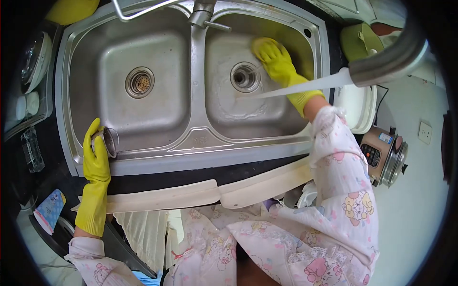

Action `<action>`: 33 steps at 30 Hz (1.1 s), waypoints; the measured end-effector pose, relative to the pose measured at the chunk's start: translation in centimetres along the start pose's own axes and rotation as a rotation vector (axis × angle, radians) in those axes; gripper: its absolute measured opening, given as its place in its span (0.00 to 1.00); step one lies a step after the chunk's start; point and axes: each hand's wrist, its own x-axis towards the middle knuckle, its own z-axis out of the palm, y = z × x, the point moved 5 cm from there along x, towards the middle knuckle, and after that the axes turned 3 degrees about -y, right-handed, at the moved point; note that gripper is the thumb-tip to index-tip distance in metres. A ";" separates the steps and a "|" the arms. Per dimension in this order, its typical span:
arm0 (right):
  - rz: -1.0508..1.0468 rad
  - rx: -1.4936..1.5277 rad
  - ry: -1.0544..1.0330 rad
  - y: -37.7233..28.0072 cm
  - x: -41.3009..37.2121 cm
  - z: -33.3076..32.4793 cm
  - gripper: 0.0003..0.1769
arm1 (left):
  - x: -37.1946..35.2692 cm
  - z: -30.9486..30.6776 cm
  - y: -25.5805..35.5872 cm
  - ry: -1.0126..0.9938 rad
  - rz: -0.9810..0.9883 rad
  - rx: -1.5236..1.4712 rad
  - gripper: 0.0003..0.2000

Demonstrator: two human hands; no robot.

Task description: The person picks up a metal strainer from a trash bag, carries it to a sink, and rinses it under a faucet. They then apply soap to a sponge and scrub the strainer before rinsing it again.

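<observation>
My left hand, in a long yellow rubber glove, grips a small round see-through-sided cup, apparently a drain strainer, at the front left corner of the left basin. My right hand, gloved the same way, presses a yellowish sponge against the back of the right basin; its fingers are closed over it. A stream of water passes by the right wrist into this basin. The open drain lies left of the right hand, with shallow water around it.
A faucet spout juts in from the right, close to the camera; its base stands behind the divider. A drain basket sits in the left basin. A cooker and white container stand right; a dish rack stands left.
</observation>
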 end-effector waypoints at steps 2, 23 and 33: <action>0.172 -0.049 -0.218 -1.1 -3.5 0.7 0.25 | 0.0 0.0 -0.1 -0.016 -0.026 -0.043 0.19; 0.958 2.835 -0.570 -12.3 -2.2 -5.4 0.16 | -0.1 0.1 -0.5 -0.013 -0.038 -0.091 0.19; 0.886 1.560 -0.705 -8.8 -3.4 -5.9 0.22 | 0.2 0.1 -0.3 0.022 -0.009 0.008 0.19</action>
